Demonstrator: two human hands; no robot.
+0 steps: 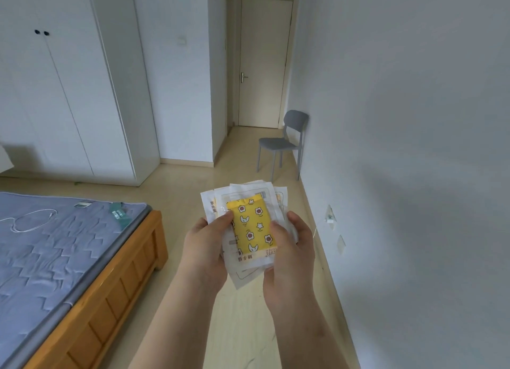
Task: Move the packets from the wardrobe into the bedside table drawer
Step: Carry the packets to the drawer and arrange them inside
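I see both hands held out over the pale floor point(193, 181), with the packets point(248, 196) fanned between them; the stack is white and clear wrappers with printed edges, and a yellow packet point(252, 226) patterned with flowers and stars lies on top, facing me. The left hand point(205, 247) has its grip clamped on the stack's left edge, its thumb laid over the top beside the yellow packet. The right hand point(289, 255) has its grip clamped on the right edge, its thumb pressing the yellow packet's right side. The packets are in the air, well apart from the white wardrobe point(69, 92), whose doors stand closed at far left; a bed point(55, 258) with a grey-blue mattress and a wooden frame lies lower left; a grey chair point(284, 142) stands against the right wall near a closed door point(262, 65).
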